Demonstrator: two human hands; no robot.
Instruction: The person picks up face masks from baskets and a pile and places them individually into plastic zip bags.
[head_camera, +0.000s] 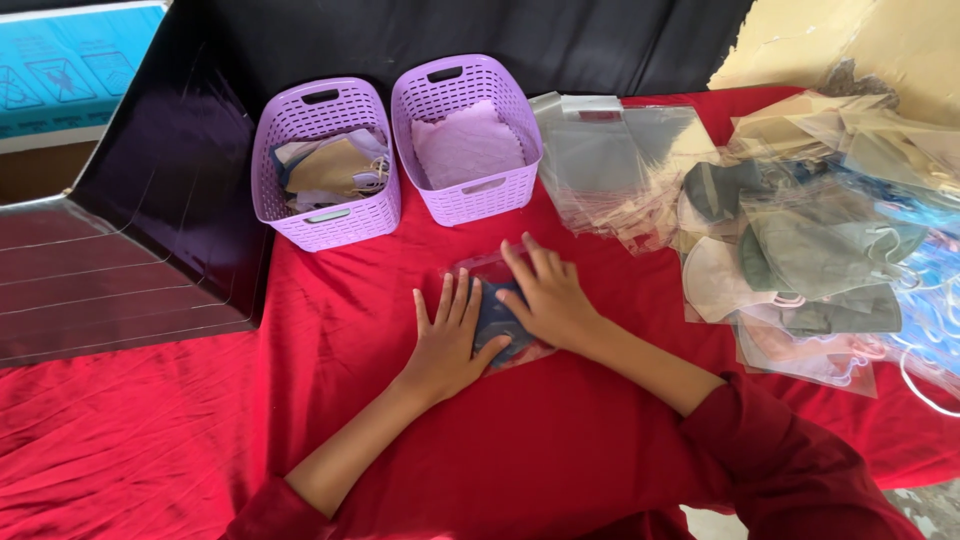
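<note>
While both flat, spread hands, left hand (447, 340) and right hand (548, 297), press one bagged dark mask (497, 312), loose masks (810, 260) await; baskets (325, 160) part-filled.

2 lilac plastic baskets stand side by side at the back of the red-draped surface (600, 450): the left basket (325, 160) holds folded fabric masks, the right basket (465, 135) a pale pink cloth. Right of them lie empty clear bags (615, 150), then a pile of bagged masks (820, 250).

Dark mask (493, 312) mostly hidden under hands; pile (850, 250) cut off right.
</note>
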